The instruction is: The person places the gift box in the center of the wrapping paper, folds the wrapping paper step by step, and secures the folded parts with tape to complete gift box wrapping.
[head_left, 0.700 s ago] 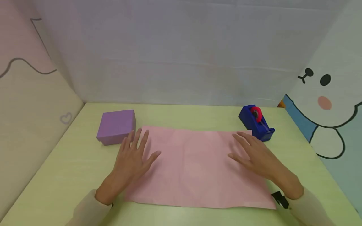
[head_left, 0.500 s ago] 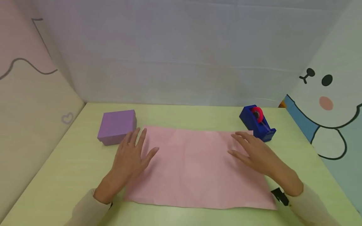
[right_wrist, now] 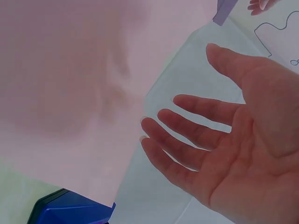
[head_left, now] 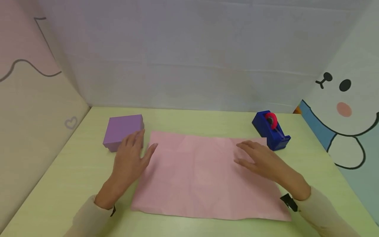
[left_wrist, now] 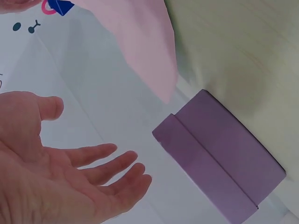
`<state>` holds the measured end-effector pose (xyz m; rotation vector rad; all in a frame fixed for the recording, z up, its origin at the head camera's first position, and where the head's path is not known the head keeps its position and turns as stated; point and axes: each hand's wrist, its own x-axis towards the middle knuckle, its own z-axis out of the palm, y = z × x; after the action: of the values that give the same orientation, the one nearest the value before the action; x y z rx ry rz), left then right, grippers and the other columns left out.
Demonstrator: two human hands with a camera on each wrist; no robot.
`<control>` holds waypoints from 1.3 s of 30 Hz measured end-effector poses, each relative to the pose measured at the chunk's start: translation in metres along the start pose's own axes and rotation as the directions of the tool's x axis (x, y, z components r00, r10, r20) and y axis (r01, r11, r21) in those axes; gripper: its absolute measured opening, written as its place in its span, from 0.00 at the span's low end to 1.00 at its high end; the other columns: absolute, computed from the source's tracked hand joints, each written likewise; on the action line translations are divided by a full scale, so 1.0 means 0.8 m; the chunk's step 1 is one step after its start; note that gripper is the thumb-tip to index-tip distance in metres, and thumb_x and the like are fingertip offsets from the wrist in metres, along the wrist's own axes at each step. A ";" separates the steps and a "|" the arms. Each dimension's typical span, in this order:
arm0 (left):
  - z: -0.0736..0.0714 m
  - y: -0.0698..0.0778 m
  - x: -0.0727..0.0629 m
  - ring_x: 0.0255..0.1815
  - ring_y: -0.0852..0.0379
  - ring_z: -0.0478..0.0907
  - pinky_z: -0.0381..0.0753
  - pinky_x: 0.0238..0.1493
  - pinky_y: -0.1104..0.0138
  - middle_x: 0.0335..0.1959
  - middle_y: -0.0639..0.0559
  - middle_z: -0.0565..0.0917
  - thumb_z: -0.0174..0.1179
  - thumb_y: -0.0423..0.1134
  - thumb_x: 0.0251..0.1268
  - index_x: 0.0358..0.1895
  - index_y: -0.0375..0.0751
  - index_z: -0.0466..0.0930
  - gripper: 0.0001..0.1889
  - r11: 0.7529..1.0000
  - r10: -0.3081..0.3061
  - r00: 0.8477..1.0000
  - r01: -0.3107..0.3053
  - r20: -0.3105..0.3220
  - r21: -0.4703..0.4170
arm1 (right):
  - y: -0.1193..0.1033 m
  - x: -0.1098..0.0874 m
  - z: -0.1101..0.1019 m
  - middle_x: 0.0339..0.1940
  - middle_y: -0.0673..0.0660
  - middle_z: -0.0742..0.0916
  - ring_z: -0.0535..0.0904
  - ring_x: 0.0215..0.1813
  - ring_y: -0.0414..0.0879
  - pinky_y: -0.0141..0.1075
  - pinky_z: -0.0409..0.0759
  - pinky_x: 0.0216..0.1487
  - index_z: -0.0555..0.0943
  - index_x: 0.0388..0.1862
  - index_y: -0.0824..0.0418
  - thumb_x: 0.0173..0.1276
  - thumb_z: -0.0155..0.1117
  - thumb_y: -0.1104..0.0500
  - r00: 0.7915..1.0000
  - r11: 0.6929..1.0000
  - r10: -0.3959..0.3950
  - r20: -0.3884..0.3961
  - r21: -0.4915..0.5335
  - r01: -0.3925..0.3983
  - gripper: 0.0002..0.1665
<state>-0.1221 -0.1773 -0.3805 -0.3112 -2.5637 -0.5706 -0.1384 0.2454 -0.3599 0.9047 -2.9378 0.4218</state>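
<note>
A pink sheet of paper [head_left: 204,177] lies spread on the table, with faint creases running down it. My left hand [head_left: 128,161] hovers by the sheet's left edge, its fingertips overlapping the purple lidded box [head_left: 122,129] in the head view. In the left wrist view that hand [left_wrist: 88,163] holds nothing, and a gap shows between its fingers and the box [left_wrist: 224,154]. Over the sheet's right part hovers my right hand [head_left: 262,161], fingers spread and slightly bent. Its palm [right_wrist: 233,154] is bare in the right wrist view, with the paper [right_wrist: 70,93] beyond the fingertips.
A blue tape dispenser [head_left: 267,130] with a red-cored roll stands at the back right, just beyond the sheet's corner. The pale table [head_left: 74,184] is bounded by a grey-white back wall [head_left: 192,59] and printed side panels [head_left: 346,141].
My left hand has moved left and slightly away from me, toward the purple box. My right hand has shifted a little to the left. Paper, box and dispenser stay in place.
</note>
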 end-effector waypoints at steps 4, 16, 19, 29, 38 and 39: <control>-0.003 -0.010 0.006 0.61 0.26 0.72 0.72 0.59 0.37 0.58 0.25 0.79 0.66 0.47 0.69 0.62 0.24 0.75 0.30 0.999 -0.045 0.998 0.044 -0.035 -0.020 | -0.004 0.002 0.007 0.62 0.68 0.82 0.79 0.62 0.66 0.61 0.78 0.61 0.79 0.64 0.68 0.73 0.68 0.48 0.999 1.000 0.011 0.046 0.014 -0.012 0.31; -0.011 -0.046 0.019 0.63 0.24 0.66 0.66 0.59 0.33 0.62 0.23 0.72 0.65 0.47 0.69 0.66 0.26 0.71 0.32 0.961 -0.275 0.959 0.271 -0.071 -0.063 | -0.011 0.000 0.023 0.69 0.70 0.77 0.73 0.69 0.69 0.63 0.76 0.61 0.76 0.68 0.65 0.68 0.72 0.44 0.986 1.000 -0.010 0.169 0.013 0.008 0.38; -0.012 -0.052 0.021 0.64 0.22 0.65 0.66 0.59 0.31 0.64 0.21 0.70 0.64 0.48 0.70 0.68 0.25 0.70 0.34 0.952 -0.304 0.951 0.302 -0.048 -0.051 | -0.012 -0.002 0.025 0.70 0.71 0.76 0.72 0.69 0.70 0.64 0.76 0.61 0.75 0.69 0.65 0.67 0.73 0.41 0.982 1.000 -0.018 0.187 0.012 0.016 0.41; -0.010 -0.069 0.022 0.68 0.17 0.58 0.62 0.61 0.28 0.70 0.16 0.58 0.65 0.54 0.68 0.74 0.26 0.62 0.43 0.940 -0.339 0.940 0.339 0.038 -0.022 | -0.013 -0.011 0.032 0.74 0.72 0.71 0.67 0.72 0.71 0.66 0.73 0.62 0.71 0.74 0.64 0.67 0.71 0.38 0.965 1.000 -0.010 0.262 0.023 0.004 0.47; -0.013 -0.079 0.023 0.71 0.14 0.51 0.59 0.61 0.26 0.74 0.15 0.50 0.65 0.57 0.68 0.75 0.25 0.59 0.46 0.939 -0.338 0.920 0.342 0.196 0.013 | -0.014 -0.015 0.033 0.76 0.71 0.69 0.64 0.75 0.71 0.66 0.69 0.66 0.68 0.77 0.63 0.70 0.69 0.39 0.957 0.998 0.005 0.289 0.054 -0.022 0.47; -0.013 -0.080 0.024 0.70 0.14 0.51 0.59 0.62 0.27 0.74 0.15 0.51 0.65 0.57 0.68 0.75 0.24 0.60 0.46 0.941 -0.334 0.920 0.337 0.204 0.021 | -0.013 -0.015 0.034 0.76 0.71 0.69 0.63 0.75 0.71 0.66 0.69 0.67 0.68 0.77 0.63 0.70 0.69 0.39 0.956 0.998 0.009 0.292 0.054 -0.026 0.46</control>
<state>-0.1542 -0.2362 -0.3844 0.0756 -2.8366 -0.7119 -0.1211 0.2364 -0.3849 1.0307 -3.2164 0.4066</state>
